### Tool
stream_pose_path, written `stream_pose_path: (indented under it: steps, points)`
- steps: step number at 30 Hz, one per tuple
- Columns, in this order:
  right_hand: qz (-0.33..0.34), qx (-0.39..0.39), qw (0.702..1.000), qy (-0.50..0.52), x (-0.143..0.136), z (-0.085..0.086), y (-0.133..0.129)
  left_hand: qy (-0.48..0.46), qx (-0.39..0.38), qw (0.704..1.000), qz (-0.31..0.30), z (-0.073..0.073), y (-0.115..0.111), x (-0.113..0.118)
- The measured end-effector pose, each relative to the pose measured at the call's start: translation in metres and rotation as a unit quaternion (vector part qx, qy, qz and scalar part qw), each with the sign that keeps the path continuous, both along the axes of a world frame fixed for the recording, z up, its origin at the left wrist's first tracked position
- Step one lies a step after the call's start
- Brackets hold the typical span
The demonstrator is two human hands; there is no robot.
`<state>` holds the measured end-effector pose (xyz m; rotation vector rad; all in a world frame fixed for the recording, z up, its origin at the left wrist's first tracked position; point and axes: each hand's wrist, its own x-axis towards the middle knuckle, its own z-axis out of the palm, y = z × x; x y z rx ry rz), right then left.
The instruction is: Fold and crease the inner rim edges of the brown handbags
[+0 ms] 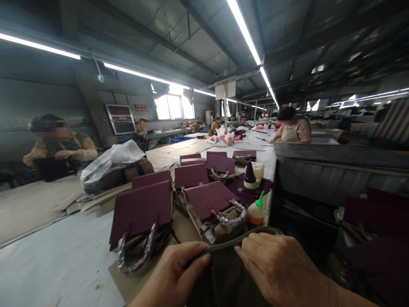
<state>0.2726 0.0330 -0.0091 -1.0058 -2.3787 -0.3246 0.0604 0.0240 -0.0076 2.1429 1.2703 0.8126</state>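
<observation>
Low in the head view, a dark olive-brown fabric piece (223, 273) with a bound upper edge stands close to me. My left hand (177, 268) pinches that edge between thumb and fingers. To its right, my right hand (275, 260) grips the same edge, fingers over the top and thumb on the near side. The lower part of the fabric runs out of view. Just beyond lies a maroon handbag part (211, 198) with a plastic-wrapped handle (234, 215). Another maroon bag part (140, 209), also with a wrapped handle, leans left of it.
A glue bottle with a green nozzle (256, 209) and a black-coned container (251, 177) stand near the table's right edge. Several maroon bag parts sit behind. A plastic-covered stack (110, 168) is at left. One co-worker (60, 143) sits left, another (294, 128) far right.
</observation>
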Motion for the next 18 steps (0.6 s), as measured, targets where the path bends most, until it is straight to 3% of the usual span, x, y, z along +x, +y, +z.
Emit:
stream_pose_path:
  steps: [7, 18]
  points:
    - [-0.026, -0.019, 0.999, 0.004, -0.002, 0.006, -0.003, 0.043, 0.086, 0.995, -0.02, -0.003, 0.001, 0.001]
    - [-0.044, -0.033, 0.998, -0.012, -0.001, 0.009, -0.004, 0.002, 0.067, 0.997, -0.03, 0.001, 0.0, 0.01]
